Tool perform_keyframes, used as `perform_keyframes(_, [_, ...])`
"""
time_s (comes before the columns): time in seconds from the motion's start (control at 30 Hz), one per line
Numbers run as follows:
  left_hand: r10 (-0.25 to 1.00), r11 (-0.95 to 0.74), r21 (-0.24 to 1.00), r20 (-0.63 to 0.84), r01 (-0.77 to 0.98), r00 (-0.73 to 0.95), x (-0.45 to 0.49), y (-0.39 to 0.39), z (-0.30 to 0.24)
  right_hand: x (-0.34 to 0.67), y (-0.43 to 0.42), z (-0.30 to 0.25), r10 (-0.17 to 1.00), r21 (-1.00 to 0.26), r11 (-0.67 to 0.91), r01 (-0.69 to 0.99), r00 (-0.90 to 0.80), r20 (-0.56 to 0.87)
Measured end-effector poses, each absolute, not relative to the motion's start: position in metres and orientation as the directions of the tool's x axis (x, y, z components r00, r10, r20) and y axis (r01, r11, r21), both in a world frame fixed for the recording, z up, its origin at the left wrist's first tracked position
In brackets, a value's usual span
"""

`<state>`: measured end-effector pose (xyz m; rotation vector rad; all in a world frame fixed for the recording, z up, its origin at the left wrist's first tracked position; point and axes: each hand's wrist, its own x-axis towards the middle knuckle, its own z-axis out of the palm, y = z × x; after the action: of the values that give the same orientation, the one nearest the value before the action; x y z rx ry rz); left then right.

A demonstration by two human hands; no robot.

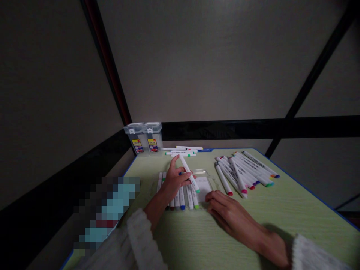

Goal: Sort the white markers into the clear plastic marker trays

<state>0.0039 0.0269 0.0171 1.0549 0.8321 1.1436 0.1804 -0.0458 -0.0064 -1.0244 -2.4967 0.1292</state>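
Over the tray (200,171), my left hand (173,180) pinches a likely light marker (185,164), best held mid-barrel; alongside, my right hand (226,210) curls, grip unclear.

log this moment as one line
left hand: holds green-tipped marker over tray | right hand: at tray's near right corner | tray: marker row | right of tray: loose markers

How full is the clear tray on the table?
The tray is partly full: markers lie side by side on its left, while a bare white space shows toward its right.
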Motion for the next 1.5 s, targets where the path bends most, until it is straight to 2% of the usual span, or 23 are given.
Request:
perform_keyframes(0.33, [0.958, 0.051, 0.973, 0.017, -0.227, 0.287, 0.003, 0.025, 0.018, 0.180, -0.045, -0.007, 0.675, -0.232, 0.732, 0.640, -0.637, 0.371])
perform_keyframes(0.57, [0.965, 0.033, 0.980, 0.020, -0.195, 0.262, 0.004, 0.024, 0.020, 0.181, -0.046, -0.008, 0.674, -0.210, 0.730, 0.651, -0.633, 0.379])
perform_keyframes(0.83, [0.946, 0.078, 0.981, -0.017, -0.176, 0.323, 0.011, 0.019, 0.016, 0.180, -0.048, -0.004, 0.674, -0.213, 0.727, 0.653, -0.621, 0.400])
perform_keyframes(1.13, [0.936, 0.088, 0.982, -0.024, -0.166, 0.352, 0.013, 0.019, 0.010, 0.180, -0.048, -0.004, 0.695, -0.249, 0.715, 0.653, -0.624, 0.358])
perform_keyframes(1.5, [0.926, 0.087, 0.994, -0.056, -0.065, 0.373, 0.014, 0.017, 0.012, 0.180, -0.047, -0.006, 0.684, -0.238, 0.722, 0.650, -0.621, 0.382])
